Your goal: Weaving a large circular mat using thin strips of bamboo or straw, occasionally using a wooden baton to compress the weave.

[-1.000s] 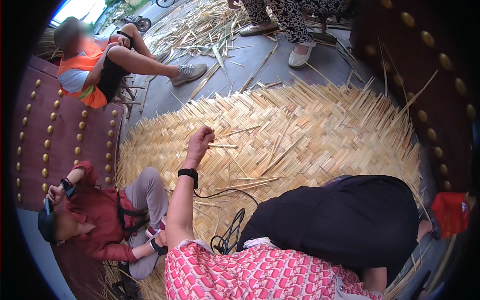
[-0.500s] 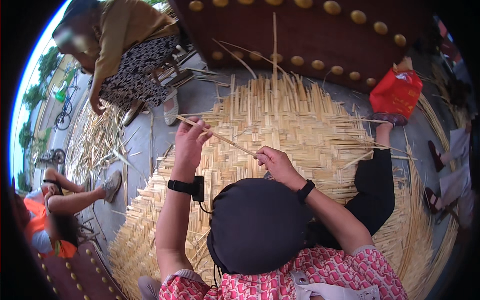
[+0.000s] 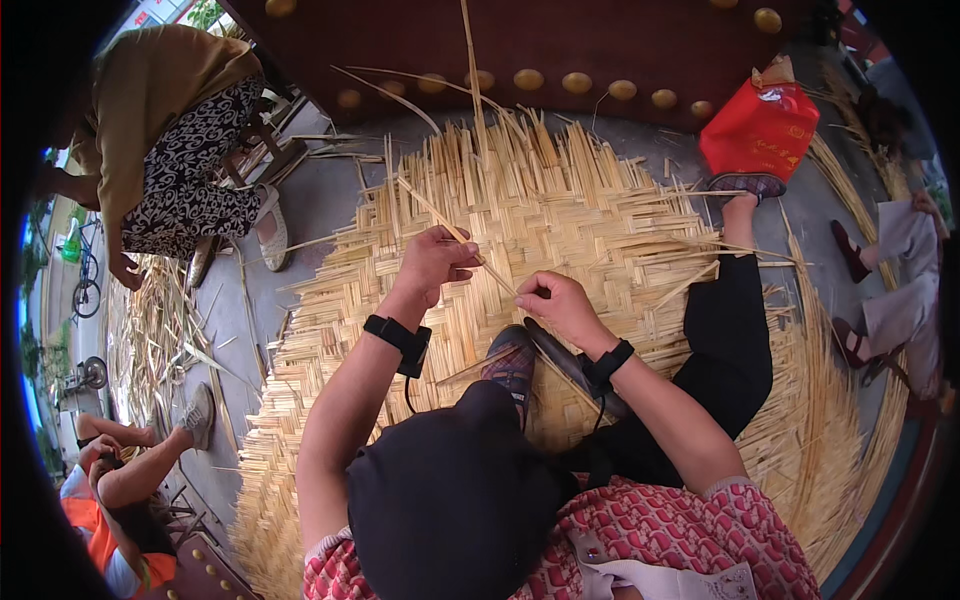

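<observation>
Matting [image 3: 610, 225], pale and woven, lies on grey floor [image 3: 228, 335]; a dark red studded panel [image 3: 430, 40] stands beyond its far edge, a red bag [image 3: 758, 135] near the far right corner; above the matting a thin strip [image 3: 431, 209] slants diagonally, free end toward the far left edge; the left hand [image 3: 432, 266] pinches it partway, the right hand [image 3: 562, 308] its near end.

I hold a thin, straight, straw-coloured strip [image 3: 428, 208] aslant above the mat, my left hand [image 3: 438, 262] gripping it partway along and my right hand [image 3: 562, 308] at its near end; its far tip points up to the left. The mat [image 3: 590, 215] beneath lies flat, pale, woven in zigzags, with loose ends fringing its far and right edges.
</observation>
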The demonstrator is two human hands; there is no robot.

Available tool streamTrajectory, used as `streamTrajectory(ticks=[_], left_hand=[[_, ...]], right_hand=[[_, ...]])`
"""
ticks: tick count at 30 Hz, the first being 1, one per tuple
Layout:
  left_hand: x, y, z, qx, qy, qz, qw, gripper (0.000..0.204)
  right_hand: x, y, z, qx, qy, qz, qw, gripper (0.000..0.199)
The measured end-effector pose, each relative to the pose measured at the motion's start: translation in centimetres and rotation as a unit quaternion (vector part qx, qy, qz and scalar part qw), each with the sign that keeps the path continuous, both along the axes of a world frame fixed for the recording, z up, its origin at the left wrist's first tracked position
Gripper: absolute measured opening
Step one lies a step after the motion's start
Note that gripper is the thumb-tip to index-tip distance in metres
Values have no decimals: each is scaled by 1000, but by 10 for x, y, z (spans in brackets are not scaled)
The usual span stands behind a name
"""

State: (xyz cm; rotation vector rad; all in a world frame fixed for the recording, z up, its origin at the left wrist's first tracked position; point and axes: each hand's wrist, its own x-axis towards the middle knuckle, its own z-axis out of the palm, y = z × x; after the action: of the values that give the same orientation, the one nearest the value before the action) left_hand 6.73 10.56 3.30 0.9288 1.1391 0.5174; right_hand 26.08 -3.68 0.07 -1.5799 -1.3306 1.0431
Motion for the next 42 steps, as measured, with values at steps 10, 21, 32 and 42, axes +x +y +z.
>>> streamTrajectory(ticks=[10, 21, 32, 42], left_hand=[[-16, 15, -19, -11, -228, -133, 965, 17], [2, -15, -46, 191, -38, -118, 974, 13], [-26, -50, -77, 55, 26, -43, 997, 16], [-49, -44, -94, 6, 50, -29, 998, 16]], right_hand=[[2, 15, -5, -319, 492, 135, 799, 16], [-7, 25, -39, -277, 142, 178, 933, 26], [33, 181, -55, -87, 146, -27, 985, 15], [31, 231, -71, -118, -33, 57, 991, 17]])
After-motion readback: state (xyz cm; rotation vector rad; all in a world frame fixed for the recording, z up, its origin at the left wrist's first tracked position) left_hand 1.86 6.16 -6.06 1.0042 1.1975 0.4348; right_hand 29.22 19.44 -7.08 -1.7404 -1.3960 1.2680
